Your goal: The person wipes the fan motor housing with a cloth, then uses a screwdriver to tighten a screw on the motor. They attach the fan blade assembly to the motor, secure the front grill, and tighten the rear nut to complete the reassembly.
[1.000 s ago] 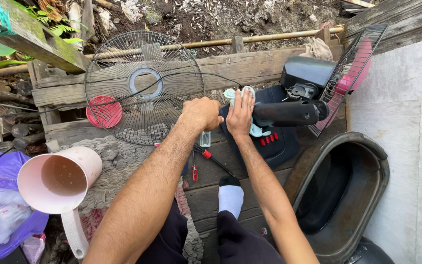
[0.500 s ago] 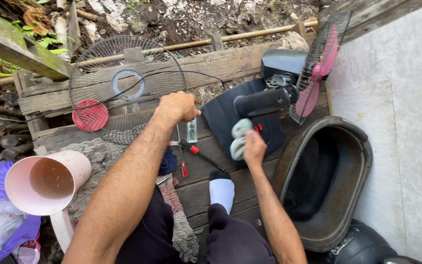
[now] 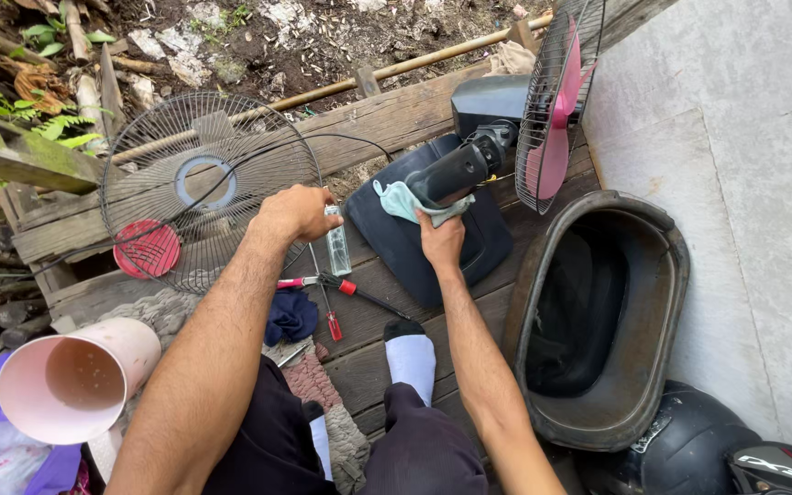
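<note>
Fan parts spread over a plank deck before the seated person.

The grille leans at the left against the back plank, with the cup nearer and further left. The left hand holds a bottle just right of the grille; screwdrivers lie below it. The right hand presses a cloth on the fan neck, above the base. The fan head stands behind right; the tub lies right, a helmet nearest.
</note>
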